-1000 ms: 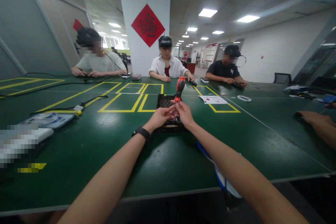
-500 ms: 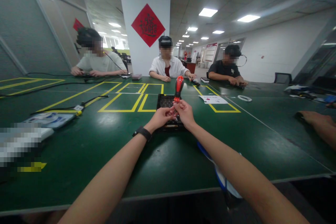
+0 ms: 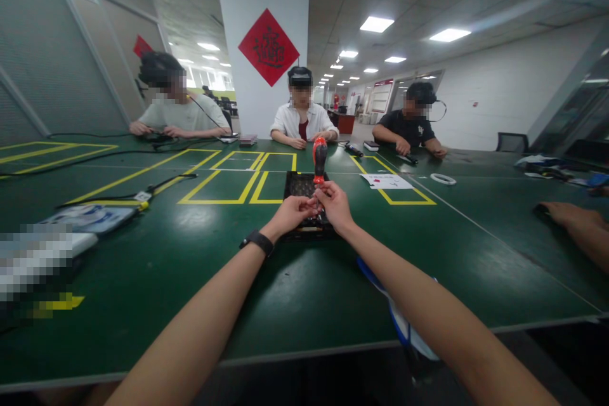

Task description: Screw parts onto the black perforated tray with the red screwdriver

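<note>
A screwdriver (image 3: 320, 158) with a red and black handle stands nearly upright, handle up, over a black tray (image 3: 295, 185). My right hand (image 3: 335, 206) is closed in a pinch on it just below the handle. From the other side my left hand (image 3: 291, 214), its wrist in a black band, pinches with thumb and fingers close to the lower shaft. Whatever sits between the left fingertips is too small to make out. Small parts lie in the tray beneath my hands, mostly hidden by them.
Yellow tape outlines (image 3: 214, 201) mark the green table (image 3: 190, 285). To the right lie a paper sheet (image 3: 386, 181) and a white ring (image 3: 443, 179). A cable (image 3: 166, 184) and a blue-white packet (image 3: 90, 214) are at left. Several people sit around the table.
The screwdriver handle has tipped slightly left and turned, now closer to upright. My hands stay in nearly the same place. Across the table, the middle person's hand has drawn back from a dark tool.
</note>
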Motion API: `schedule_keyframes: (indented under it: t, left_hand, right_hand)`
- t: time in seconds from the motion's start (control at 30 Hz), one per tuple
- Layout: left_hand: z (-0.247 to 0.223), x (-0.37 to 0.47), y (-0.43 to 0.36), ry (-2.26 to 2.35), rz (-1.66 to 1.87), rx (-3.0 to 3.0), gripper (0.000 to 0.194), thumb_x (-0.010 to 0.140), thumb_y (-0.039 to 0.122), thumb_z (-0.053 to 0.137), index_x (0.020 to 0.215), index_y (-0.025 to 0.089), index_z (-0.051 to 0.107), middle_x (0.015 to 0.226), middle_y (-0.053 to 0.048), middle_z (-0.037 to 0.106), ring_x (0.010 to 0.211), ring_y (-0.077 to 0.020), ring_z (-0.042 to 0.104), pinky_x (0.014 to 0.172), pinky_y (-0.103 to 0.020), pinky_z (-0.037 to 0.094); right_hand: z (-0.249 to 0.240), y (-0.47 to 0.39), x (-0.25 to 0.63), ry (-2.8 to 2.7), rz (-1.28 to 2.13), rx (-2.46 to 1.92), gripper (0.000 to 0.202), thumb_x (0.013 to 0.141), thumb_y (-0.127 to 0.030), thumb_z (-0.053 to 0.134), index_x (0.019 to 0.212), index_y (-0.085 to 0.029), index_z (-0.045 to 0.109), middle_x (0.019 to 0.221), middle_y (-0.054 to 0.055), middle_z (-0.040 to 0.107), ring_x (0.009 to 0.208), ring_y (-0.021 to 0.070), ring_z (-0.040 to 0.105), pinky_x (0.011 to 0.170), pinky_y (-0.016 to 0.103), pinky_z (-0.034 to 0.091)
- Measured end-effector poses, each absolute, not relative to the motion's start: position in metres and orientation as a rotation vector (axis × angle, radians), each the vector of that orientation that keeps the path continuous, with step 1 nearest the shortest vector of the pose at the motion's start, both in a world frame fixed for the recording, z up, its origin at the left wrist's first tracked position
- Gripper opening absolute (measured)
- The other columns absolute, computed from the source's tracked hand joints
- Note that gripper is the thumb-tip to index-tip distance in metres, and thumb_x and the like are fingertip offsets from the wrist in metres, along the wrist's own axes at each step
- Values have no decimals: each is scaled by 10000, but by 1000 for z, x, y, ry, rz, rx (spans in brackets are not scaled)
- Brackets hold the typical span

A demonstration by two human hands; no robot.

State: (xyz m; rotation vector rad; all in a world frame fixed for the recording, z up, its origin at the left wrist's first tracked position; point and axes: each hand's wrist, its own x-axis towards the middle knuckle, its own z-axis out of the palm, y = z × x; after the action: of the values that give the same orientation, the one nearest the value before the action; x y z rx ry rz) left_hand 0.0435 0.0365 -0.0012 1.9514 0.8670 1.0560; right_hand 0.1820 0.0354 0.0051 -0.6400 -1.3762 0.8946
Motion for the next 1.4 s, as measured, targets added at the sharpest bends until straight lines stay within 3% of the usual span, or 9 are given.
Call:
schedule_keyframes:
  t: [0.3,0.43,0.67,0.9,1.13,1.27,1.4]
  left_hand:
    - [-5,42,40,954,1069,2071,267,626,348,641,674,91,590,556,32,521,484,-59,388,481,-182,289]
    - [-6,41,40,889,1046,2027,256,658,342,618,701,90,610,606,4,588,522,-83,472,517,-192,344]
    - [-5,43,40,723,1026,1900,274,677,329,608,813,92,627,787,-67,660,683,-143,584,660,-250,431]
    - [0,43,35,1000,1129,2039,303,656,393,611,699,93,598,551,24,526,486,-69,406,481,-192,295]
    - [-3,43,37,1008,1131,2054,285,597,373,660,646,106,572,523,48,472,478,-58,366,469,-185,271]
    - [0,43,33,918,1076,1990,271,634,365,635,678,99,613,547,24,544,491,-75,441,499,-194,334]
    - [2,44,32,768,1048,1889,300,667,363,616,795,94,645,721,-42,655,641,-130,577,638,-236,431]
  right_hand:
    - [4,33,181,-1395,931,-623,300,686,-385,622,855,-185,476,734,-24,551,532,92,599,404,172,451]
    - [5,32,183,-1436,989,-659,326,755,-438,520,918,-158,550,637,-11,568,472,75,551,404,176,450]
    - [7,33,185,-1400,1012,-657,313,723,-398,567,933,-166,568,788,16,616,431,46,484,373,189,438]
    - [5,34,181,-1354,937,-620,262,699,-358,609,860,-181,501,713,-22,571,552,92,595,432,182,467]
    - [6,32,182,-1371,925,-625,325,655,-378,649,861,-189,485,745,-32,549,527,81,588,424,179,462]
    - [7,33,184,-1401,952,-651,340,743,-442,533,935,-162,560,750,9,585,505,61,542,411,168,440]
    - [6,32,185,-1413,994,-653,371,755,-444,515,997,-168,571,782,19,613,426,33,449,389,182,431]
